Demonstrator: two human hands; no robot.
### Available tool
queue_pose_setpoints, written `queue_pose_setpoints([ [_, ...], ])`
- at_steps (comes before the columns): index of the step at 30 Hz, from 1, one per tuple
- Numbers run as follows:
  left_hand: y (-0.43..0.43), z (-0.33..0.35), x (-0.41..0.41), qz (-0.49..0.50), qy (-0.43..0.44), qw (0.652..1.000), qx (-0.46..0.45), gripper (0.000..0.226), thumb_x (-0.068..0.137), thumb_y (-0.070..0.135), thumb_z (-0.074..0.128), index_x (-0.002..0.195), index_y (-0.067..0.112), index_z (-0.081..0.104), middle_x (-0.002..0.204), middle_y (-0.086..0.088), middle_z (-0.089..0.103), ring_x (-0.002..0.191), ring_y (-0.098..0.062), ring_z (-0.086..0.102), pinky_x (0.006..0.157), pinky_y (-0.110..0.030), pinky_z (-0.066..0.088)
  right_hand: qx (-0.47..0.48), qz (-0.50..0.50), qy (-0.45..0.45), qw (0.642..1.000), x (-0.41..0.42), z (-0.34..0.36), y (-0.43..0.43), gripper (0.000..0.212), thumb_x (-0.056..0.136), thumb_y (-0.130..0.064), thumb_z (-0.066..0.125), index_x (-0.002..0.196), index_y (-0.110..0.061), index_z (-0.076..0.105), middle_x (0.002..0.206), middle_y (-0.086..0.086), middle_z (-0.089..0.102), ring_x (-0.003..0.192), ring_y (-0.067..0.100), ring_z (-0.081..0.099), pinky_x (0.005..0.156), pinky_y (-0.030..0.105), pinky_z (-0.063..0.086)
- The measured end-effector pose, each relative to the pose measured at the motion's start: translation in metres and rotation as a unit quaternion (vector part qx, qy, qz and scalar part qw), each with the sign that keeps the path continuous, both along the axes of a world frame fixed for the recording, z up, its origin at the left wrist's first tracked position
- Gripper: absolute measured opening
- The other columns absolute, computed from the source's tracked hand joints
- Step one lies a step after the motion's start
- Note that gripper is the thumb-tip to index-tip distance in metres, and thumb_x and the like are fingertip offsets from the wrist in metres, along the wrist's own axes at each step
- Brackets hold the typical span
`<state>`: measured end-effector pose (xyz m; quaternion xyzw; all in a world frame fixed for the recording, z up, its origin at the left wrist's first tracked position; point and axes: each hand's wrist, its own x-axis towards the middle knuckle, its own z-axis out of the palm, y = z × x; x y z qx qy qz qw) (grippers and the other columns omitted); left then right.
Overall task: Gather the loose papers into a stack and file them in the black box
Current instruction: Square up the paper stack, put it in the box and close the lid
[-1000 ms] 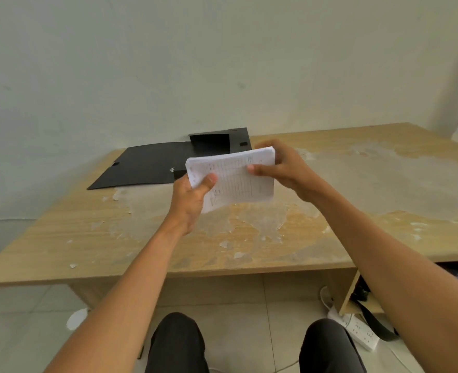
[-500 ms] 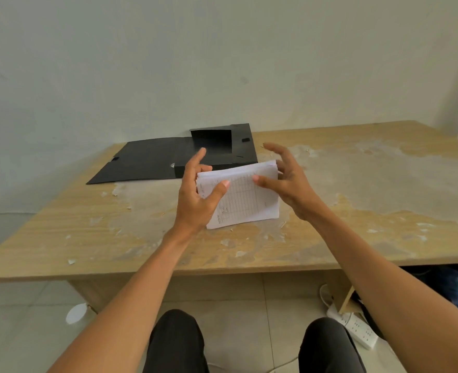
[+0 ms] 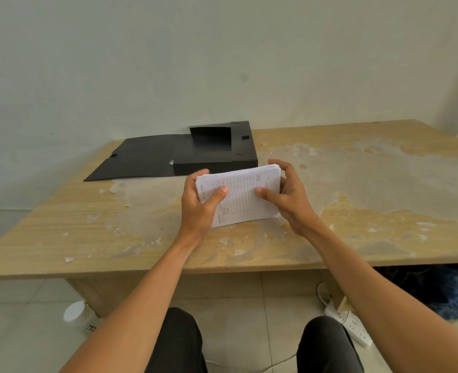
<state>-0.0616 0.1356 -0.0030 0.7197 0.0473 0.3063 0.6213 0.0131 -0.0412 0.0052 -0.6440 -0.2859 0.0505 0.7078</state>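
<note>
Worn laminate covers the surface (image 3: 357,184), which stands against a pale wall; the finish is peeled in broad grey patches and small flakes lie scattered across it. The box (image 3: 217,154) sits toward the far edge, left of centre, with its lid folded flat to the left and its open cavity facing up.

The papers (image 3: 240,195) are already gathered into one stack, held near the middle of the surface, just in front of the box. The stack's lower edge appears to rest on or just above the surface; contact cannot be confirmed. The left hand (image 3: 198,208) grips the left end of the stack, thumb across the front sheet and fingers behind. The right hand (image 3: 289,200) grips the right end in the same manner, thumb on the front and fingers curled over the top right corner.

Step in hand, as judged: squaring the stack before filing.

Procedure for a clean result:
1. Relax both grips slightly so that the sheets can slide against one another.
2. Tap the lower edge on a flat patch of the surface, clear of the flakes.
3. Turn the stack and tap a short edge likewise.
4. Check the top right corner, where sheet edges show slightly fanned.
5. Retighten both hands before lifting toward the box.

Caution: too loose a grip may let the sheets spill.
</note>
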Motion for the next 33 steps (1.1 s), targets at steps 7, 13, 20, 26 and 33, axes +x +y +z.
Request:
queue_pose_setpoints([
  [7,0.0,-0.003,-0.003,-0.047,0.056,0.996,-0.046,0.024,0.085,0.024,0.067,0.107,0.02,0.062,0.105,-0.003,0.067,0.094,-0.021,0.067,0.069,-0.038,0.059,0.014,0.013,0.058,0.998,0.0,-0.015,0.001,0.039,0.085,-0.011,0.066,0.121,-0.005,0.052,0.116,0.012,0.064,0.104,0.026,0.064,0.08,0.036,0.057],
  [13,-0.006,-0.004,-0.005,0.008,0.006,1.0,0.027,0.035,0.089,0.027,0.062,0.121,0.014,0.056,0.111,-0.001,0.063,0.096,-0.016,0.065,0.067,-0.026,0.058,-0.008,-0.02,-0.006,1.0,-0.001,-0.013,0.005,0.036,0.089,-0.013,0.061,0.124,-0.009,0.052,0.116,0.009,0.062,0.103,0.021,0.064,0.078,0.035,0.058],
  [20,-0.008,-0.008,-0.005,0.035,0.01,0.998,0.052,0.034,0.09,0.028,0.06,0.122,0.018,0.055,0.111,0.002,0.06,0.095,-0.014,0.062,0.062,-0.019,0.055,-0.036,-0.068,-0.031,0.997,-0.002,-0.017,0.006,0.035,0.087,-0.016,0.065,0.12,-0.012,0.056,0.112,0.005,0.063,0.1,0.022,0.064,0.072,0.035,0.06],
  [26,-0.007,-0.001,-0.009,0.061,-0.04,0.994,0.079,0.067,0.081,0.026,0.072,0.135,0.029,0.031,0.117,0.0,0.05,0.102,-0.014,0.058,0.068,-0.019,0.055,-0.036,-0.074,-0.057,0.995,-0.005,-0.011,0.007,0.039,0.087,-0.021,0.066,0.117,-0.019,0.041,0.111,0.004,0.058,0.094,0.021,0.065,0.067,0.034,0.06],
  [33,0.008,0.007,0.002,0.092,-0.051,0.965,0.241,0.021,0.092,0.027,0.057,0.113,0.026,0.054,0.112,0.003,0.051,0.097,-0.015,0.056,0.069,-0.021,0.047,-0.102,-0.061,-0.076,0.99,0.001,-0.003,0.001,0.02,0.09,-0.016,0.061,0.092,-0.016,0.041,0.103,0.011,0.056,0.091,0.028,0.061,0.064,0.033,0.057],
])
